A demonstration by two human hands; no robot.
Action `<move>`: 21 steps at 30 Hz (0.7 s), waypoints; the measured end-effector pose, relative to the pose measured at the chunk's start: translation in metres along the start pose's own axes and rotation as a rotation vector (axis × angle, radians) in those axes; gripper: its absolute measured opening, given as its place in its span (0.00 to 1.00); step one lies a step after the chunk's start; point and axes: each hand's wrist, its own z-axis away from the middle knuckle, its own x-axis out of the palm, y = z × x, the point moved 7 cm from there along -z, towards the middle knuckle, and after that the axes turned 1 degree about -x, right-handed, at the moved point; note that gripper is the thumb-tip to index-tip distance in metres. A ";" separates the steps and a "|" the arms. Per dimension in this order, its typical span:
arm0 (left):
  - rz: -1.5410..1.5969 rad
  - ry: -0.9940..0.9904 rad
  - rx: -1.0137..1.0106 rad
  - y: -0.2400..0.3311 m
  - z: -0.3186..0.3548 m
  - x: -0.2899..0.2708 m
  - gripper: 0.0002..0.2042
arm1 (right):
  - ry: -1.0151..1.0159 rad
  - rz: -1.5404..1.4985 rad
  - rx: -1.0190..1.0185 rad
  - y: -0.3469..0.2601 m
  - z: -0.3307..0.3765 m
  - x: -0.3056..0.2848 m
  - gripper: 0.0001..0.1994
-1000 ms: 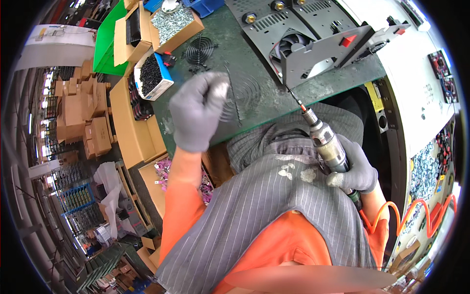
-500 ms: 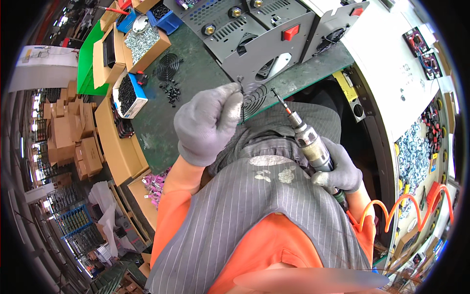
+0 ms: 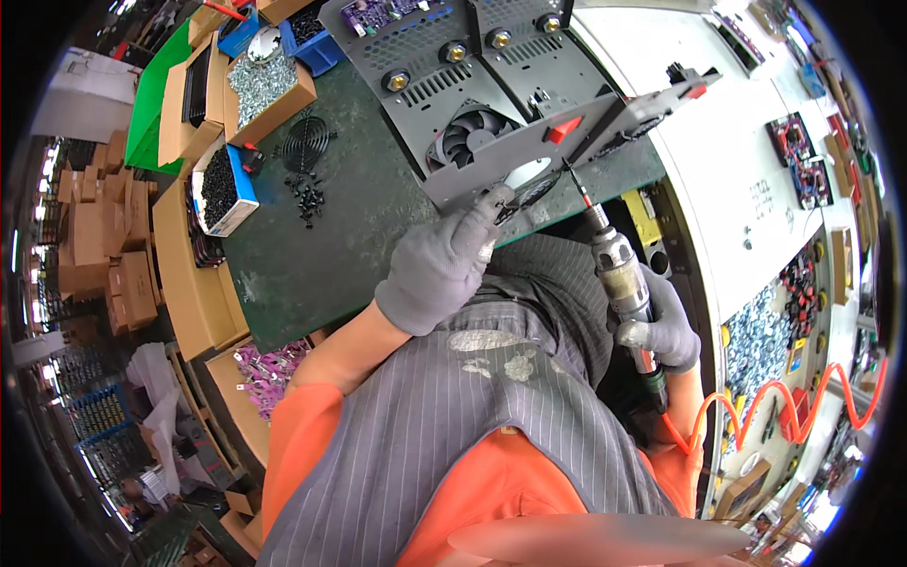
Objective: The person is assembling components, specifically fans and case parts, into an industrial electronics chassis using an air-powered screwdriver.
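Note:
My left hand (image 3: 439,260), in a grey glove, is closed with thumb and fingers pinching a black wire fan guard (image 3: 534,194). The guard is seen nearly edge-on, close to the upright front panel (image 3: 487,163) of a grey metal chassis; whether it touches cannot be told. Behind that panel sits a black fan (image 3: 468,137), and a red switch (image 3: 564,129) is set in it. Wrapped around a power screwdriver (image 3: 624,279) is my gloved right hand (image 3: 669,326). The driver's bit points up and away, its tip near the panel's lower edge, right of the guard.
Another fan guard (image 3: 305,144) and loose black screws (image 3: 307,197) lie on the green bench (image 3: 293,269). Boxes of screws (image 3: 265,85) line its left side. An orange coiled hose (image 3: 770,392) runs from the driver. A white work surface (image 3: 727,189) lies to the right.
My left hand has brought the fan guard right, turning it from face-on to nearly edge-on by the panel. The driver has shifted right and stands more upright. More of the fan shows.

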 end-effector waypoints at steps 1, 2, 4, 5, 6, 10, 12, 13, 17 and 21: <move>0.024 0.023 -0.014 -0.001 -0.001 0.000 0.21 | -0.002 0.026 0.020 0.001 -0.001 -0.003 0.42; 0.049 0.045 -0.027 -0.002 -0.002 0.001 0.18 | -0.008 0.039 0.023 0.000 -0.002 -0.004 0.42; 0.062 0.032 -0.042 0.000 -0.005 -0.001 0.18 | -0.013 0.060 0.063 -0.001 -0.004 -0.006 0.42; 0.074 0.009 -0.047 0.000 -0.005 0.000 0.19 | -0.015 0.070 0.073 -0.003 -0.006 -0.006 0.42; 0.077 0.014 -0.055 -0.003 -0.005 0.001 0.19 | -0.018 0.078 0.078 -0.005 -0.006 -0.006 0.42; 0.095 0.034 -0.015 -0.004 -0.002 0.007 0.23 | 0.006 0.061 0.100 -0.003 -0.003 -0.007 0.43; 0.111 0.049 -0.026 -0.005 -0.001 0.007 0.20 | 0.016 0.026 0.115 -0.004 -0.001 -0.007 0.44; 0.112 0.060 -0.022 -0.005 -0.001 0.007 0.21 | 0.025 -0.017 0.113 -0.007 -0.002 -0.004 0.45; 0.157 0.009 -0.036 -0.009 -0.002 0.010 0.24 | 0.020 -0.005 0.133 -0.008 -0.005 -0.003 0.46; 0.174 0.047 -0.028 -0.004 -0.007 0.005 0.23 | 0.022 -0.043 0.126 -0.008 -0.004 -0.001 0.45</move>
